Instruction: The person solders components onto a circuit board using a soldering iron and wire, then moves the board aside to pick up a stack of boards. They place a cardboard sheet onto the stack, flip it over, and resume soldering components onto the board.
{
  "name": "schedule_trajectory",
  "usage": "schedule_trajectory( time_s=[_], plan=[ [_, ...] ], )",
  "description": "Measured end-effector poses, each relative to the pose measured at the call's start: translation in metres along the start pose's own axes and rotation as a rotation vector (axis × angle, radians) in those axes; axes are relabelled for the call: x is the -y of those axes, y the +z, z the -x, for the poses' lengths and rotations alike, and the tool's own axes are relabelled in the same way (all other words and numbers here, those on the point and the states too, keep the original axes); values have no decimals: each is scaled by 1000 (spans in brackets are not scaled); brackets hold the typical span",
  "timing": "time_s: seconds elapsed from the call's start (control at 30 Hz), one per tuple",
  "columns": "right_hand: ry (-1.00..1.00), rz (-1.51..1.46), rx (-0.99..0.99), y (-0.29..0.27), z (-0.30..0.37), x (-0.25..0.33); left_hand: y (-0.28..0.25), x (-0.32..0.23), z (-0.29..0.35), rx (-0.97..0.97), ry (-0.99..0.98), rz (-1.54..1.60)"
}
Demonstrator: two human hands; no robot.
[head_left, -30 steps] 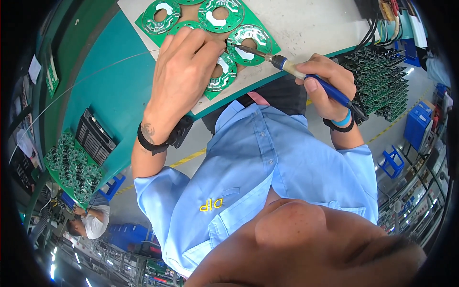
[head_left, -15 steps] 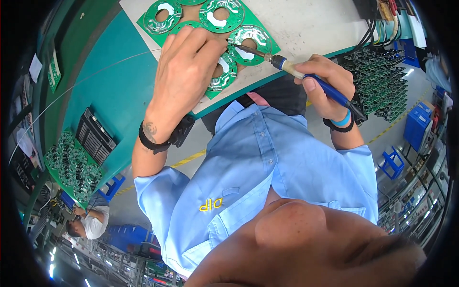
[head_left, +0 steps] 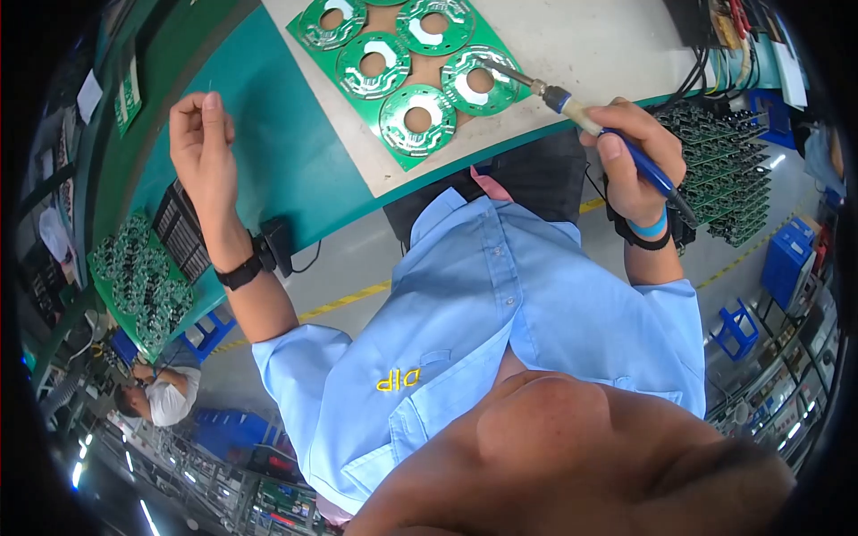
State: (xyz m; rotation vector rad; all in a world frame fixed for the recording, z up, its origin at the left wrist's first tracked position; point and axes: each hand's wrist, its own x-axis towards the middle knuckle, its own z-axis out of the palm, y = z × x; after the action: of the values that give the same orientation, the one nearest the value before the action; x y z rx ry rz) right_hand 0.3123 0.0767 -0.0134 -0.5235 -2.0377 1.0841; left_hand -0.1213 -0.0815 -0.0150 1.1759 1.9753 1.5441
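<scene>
My right hand (head_left: 639,156) is closed round a soldering iron (head_left: 643,168) with a blue handle. Its metal tip slants left over a round green circuit board (head_left: 460,89) with white patches and a hole in its middle; whether tip and board touch I cannot tell. Several such rounds sit together in one green panel (head_left: 409,163). Away to the left, over the green bench, my left hand (head_left: 206,147) is raised, thumb and fingers pinched together. A faint bit of thin solder wire (head_left: 211,85) shows above the thumb.
The panel lies on a pale sheet (head_left: 536,36) on the green bench (head_left: 277,134). A black slotted tray (head_left: 179,234) and a populated board (head_left: 143,277) are at the left. Stacked boards (head_left: 719,170) stand at the right, below cables. A co-worker (head_left: 165,395) sits far left.
My left hand has moved left, off the panel, uncovering the rounds beneath it. The soldering iron has shifted slightly right with my right hand. The panel appears farther right in the picture.
</scene>
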Motion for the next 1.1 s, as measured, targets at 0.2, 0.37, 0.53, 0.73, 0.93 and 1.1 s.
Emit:
schedule_trajectory(
  time_s=[0.2,0.37,0.53,0.73,0.93,1.1],
  plan=[
    [35,48,-52,0,-14,-8,0,18,18,68,-371,621],
    [-80,512,-273,1,-48,-37,29,-17,12,124,-168,160],
    [64,221,-250,1,-44,-48,72,-43,-4,302,25,-114],
    [-27,-9,-156,15,-23,11,85,-44,2,325,168,-338],
    [-176,148,81,23,-19,16,98,-34,14,333,434,-275],
    [-15,84,54,36,-22,16,110,-31,22,303,458,-245]
  ],
)
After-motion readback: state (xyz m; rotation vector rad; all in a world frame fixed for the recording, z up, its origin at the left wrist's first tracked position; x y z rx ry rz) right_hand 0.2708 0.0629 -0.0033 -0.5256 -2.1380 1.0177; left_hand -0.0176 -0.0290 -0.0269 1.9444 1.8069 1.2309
